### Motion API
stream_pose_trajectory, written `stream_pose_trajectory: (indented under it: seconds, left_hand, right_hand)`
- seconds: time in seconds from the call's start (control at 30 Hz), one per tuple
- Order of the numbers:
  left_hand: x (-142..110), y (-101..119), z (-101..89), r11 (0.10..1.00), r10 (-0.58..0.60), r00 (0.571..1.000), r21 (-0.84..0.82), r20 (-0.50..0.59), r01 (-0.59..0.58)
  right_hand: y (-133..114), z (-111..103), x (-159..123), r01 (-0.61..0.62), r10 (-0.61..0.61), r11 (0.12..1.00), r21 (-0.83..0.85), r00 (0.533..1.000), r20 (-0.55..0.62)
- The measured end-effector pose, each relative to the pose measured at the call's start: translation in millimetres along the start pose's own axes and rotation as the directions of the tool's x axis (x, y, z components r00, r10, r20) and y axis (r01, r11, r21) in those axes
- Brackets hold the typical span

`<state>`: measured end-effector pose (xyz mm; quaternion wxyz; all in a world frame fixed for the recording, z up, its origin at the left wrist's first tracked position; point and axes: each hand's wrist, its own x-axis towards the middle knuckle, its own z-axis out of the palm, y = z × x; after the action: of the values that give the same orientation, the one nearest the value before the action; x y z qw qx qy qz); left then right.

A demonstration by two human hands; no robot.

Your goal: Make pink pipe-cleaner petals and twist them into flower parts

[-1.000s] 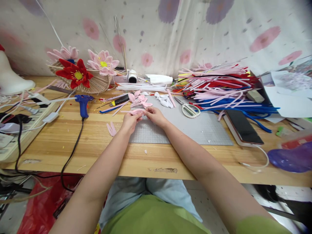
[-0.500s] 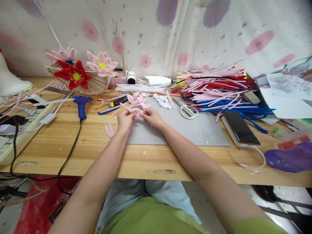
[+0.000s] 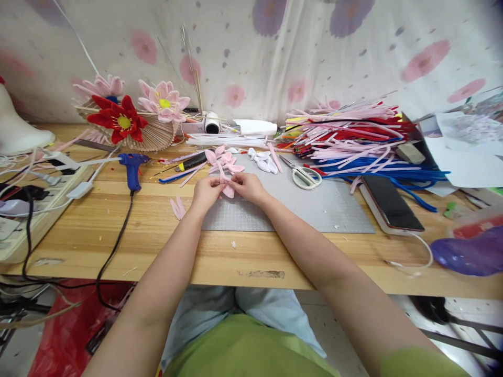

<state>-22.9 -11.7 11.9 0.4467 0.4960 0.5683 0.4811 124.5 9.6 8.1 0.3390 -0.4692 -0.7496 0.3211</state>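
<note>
A pink pipe-cleaner petal (image 3: pixel 228 191) is pinched between the fingertips of both hands, its wide end pointing down toward me. My left hand (image 3: pixel 208 193) grips it from the left with closed fingers. From the other side, my right hand (image 3: pixel 247 187) pinches it too. Finger overlap hides part of the petal's middle. Just beyond my fingers lie several finished pink petals (image 3: pixel 223 159) on the grey cutting mat (image 3: pixel 306 209). White petals (image 3: pixel 264 161) rest farther right. Two short pink strips (image 3: pixel 177 208) lie left of my left wrist.
A blue glue gun (image 3: pixel 132 170) with its black cord lies at left, near a power strip (image 3: pixel 47 220). Scissors (image 3: pixel 305 177) rest on the mat. Pipe-cleaner bundles (image 3: pixel 353 141) and a phone (image 3: pixel 393 203) are at right. Finished flowers (image 3: pixel 122 121) stand at the back left.
The petal in my fingers has turned from lying roughly sideways to pointing up and down, its wide end now below my fingertips. Both hands stay nearly in place.
</note>
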Motion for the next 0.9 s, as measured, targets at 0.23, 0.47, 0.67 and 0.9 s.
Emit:
stream_pose_trajectory:
  seconds: [0.23,0.47,0.67,0.9]
  left_hand:
    - [0.7,-0.6,0.0,0.990,0.129,0.992,0.062,0.001,-0.129]
    - [1.5,-1.3,1.3,0.954,0.169,0.984,0.242,0.049,-0.176]
    - [3.6,-7.3,1.2,0.936,0.160,0.987,0.315,0.028,-0.161]
    - [0.5,-3.9,1.5,0.961,0.093,0.996,0.259,0.018,-0.094]
  right_hand:
    - [0.3,3.7,1.4,-0.079,0.044,0.972,0.223,0.986,0.159]
    - [2.9,8.2,5.0,-0.210,0.169,0.924,0.320,0.974,0.153]
    - [1.7,8.2,3.8,-0.197,0.182,0.943,0.268,0.980,0.080]
    - [-0.8,5.3,3.8,-0.229,0.189,0.906,0.355,0.971,0.145]
